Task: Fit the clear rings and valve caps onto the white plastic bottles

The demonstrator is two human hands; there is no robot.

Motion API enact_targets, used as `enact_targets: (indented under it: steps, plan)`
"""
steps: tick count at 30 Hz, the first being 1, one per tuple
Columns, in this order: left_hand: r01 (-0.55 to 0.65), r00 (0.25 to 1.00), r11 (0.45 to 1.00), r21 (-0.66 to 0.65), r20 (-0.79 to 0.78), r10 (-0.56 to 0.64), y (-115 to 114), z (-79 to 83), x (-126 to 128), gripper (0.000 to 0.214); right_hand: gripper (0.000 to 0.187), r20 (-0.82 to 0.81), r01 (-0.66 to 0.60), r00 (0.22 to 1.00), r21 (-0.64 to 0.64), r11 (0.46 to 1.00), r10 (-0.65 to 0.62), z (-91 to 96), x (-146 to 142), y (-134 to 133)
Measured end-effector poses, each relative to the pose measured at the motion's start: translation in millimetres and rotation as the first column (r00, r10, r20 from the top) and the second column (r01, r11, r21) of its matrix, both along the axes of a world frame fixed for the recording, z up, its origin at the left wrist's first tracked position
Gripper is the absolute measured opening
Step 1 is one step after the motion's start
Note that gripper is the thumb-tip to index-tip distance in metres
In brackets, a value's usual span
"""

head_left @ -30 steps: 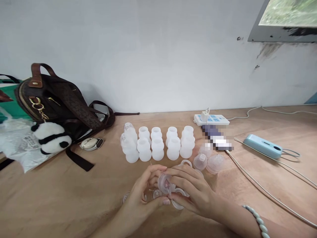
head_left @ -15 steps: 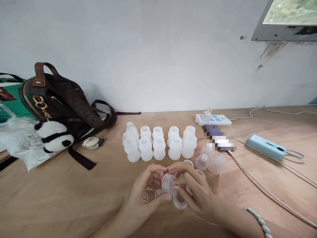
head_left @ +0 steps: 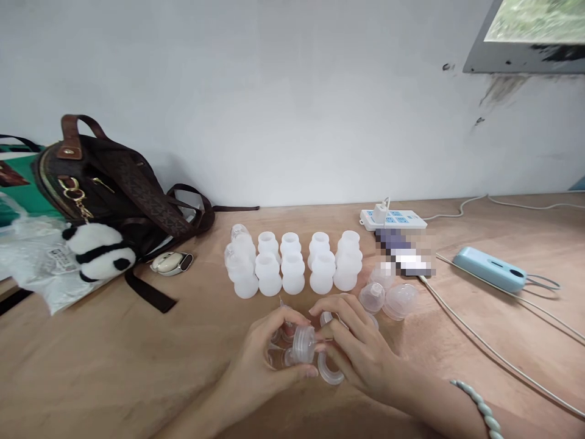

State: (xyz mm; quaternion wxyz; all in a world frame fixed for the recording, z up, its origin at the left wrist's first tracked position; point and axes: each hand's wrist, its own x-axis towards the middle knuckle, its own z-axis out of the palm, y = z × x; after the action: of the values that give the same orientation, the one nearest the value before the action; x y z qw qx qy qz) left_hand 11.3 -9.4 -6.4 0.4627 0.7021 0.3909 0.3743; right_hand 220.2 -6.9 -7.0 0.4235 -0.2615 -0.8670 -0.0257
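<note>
In front of me I hold a clear threaded screw ring (head_left: 303, 345) on its side. My left hand (head_left: 262, 360) is closed around it, thumb below and index finger above. My right hand (head_left: 359, 350) has its fingertips drawn together at the ring's right opening; what they pinch is hidden. Behind my left fingers show several clear silicone teats (head_left: 289, 356), partly covered. Another clear ring (head_left: 329, 370) lies flat on the table under my right fingers, with more rings partly hidden by that hand. Beyond stand two rows of frosted, wavy-sided bottles (head_left: 293, 277).
Clear dome caps (head_left: 402, 301) sit right of the bottles, near a blurred phone (head_left: 397, 247) and a power strip (head_left: 406, 219). A cable crosses beside a blue power bank (head_left: 491, 269). At left are a dark backpack (head_left: 109, 177), a panda charm (head_left: 98, 253) and a watch (head_left: 171, 263).
The screw ring has turned edge-on and shifted slightly left, deeper into my left hand's grasp. My right fingertips have followed to its right side.
</note>
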Motion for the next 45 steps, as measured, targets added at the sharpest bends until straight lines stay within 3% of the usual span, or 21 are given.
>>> enact_targets:
  steps: [3, 6, 9, 13, 18, 23, 26, 28, 31, 37, 39, 42, 43, 45]
  plan:
    - [-0.018, 0.994, 0.999, 0.036, -0.107, 0.022, 5, 1.2, -2, 0.037, 0.019, 0.121, 0.056, 0.991, 0.038, 0.998, -0.060, -3.3, 0, 4]
    - [-0.022, 0.975, 0.982, 0.185, -0.213, 0.062, 9, 2.8, -6, 0.035, 0.019, 0.180, 0.074, 0.981, 0.027, 0.997, -0.078, -5.3, -1, 5]
    - [0.003, 0.953, 0.938, 0.346, -0.284, 0.102, 12, 4.8, -12, 0.036, 0.017, 0.170, 0.024, 0.985, 0.014, 1.000, -0.026, -1.3, -1, 3]
    - [0.102, 0.954, 0.902, 0.420, -0.299, 0.031, 18, 13.4, -23, 0.044, 0.018, 0.125, -0.077, 0.990, 0.086, 0.993, 0.066, 8.6, -2, -3]
    - [0.162, 0.950, 0.891, 0.423, -0.310, -0.026, 26, 25.5, -36, 0.041, 0.021, 0.074, -0.094, 0.994, 0.168, 0.981, 0.082, 11.8, -3, -3]
    - [0.180, 0.956, 0.932, 0.316, -0.279, -0.089, 28, 15.1, -36, 0.048, 0.022, 0.064, -0.089, 0.995, 0.205, 0.975, 0.077, 9.8, -1, 1]
    - [0.147, 0.969, 0.966, 0.213, -0.225, -0.097, 26, 10.2, -31, 0.057, 0.017, 0.068, -0.033, 0.997, 0.150, 0.988, 0.023, 7.1, 3, 4]
    - [0.114, 0.975, 0.975, 0.191, -0.208, -0.074, 25, 10.2, -27, 0.059, 0.026, 0.069, 0.004, 0.998, 0.090, 0.996, -0.011, 4.5, 5, 6]
    - [0.073, 0.980, 0.970, 0.230, -0.195, -0.027, 23, 10.4, -22, 0.058, 0.044, 0.094, 0.016, 0.995, 0.090, 0.996, -0.024, 0.4, 4, 8]
    - [0.112, 0.976, 0.958, 0.262, -0.212, -0.056, 15, 7.5, -10, 0.056, 0.024, 0.052, -0.014, 0.999, 0.208, 0.978, 0.003, -2.2, -1, 3]
    - [0.113, 0.979, 0.954, 0.278, -0.194, -0.060, 14, 11.5, -11, 0.059, 0.026, 0.043, 0.003, 0.999, 0.206, 0.979, -0.012, -0.2, 0, 3]
    - [0.038, 0.976, 0.904, 0.427, -0.209, 0.058, 20, 21.7, -19, 0.043, 0.032, 0.034, 0.031, 0.999, 0.175, 0.984, -0.037, 2.8, 4, 4]
    - [-0.001, 0.962, 0.854, 0.520, -0.234, 0.143, 23, 24.9, -22, 0.035, 0.033, 0.028, 0.032, 0.999, 0.172, 0.984, -0.038, 3.2, 4, 4]
    - [-0.039, 0.886, 0.704, 0.709, -0.301, 0.352, 30, 29.2, -24, 0.030, 0.033, 0.019, 0.029, 0.999, 0.173, 0.985, -0.033, 3.2, 5, 5]
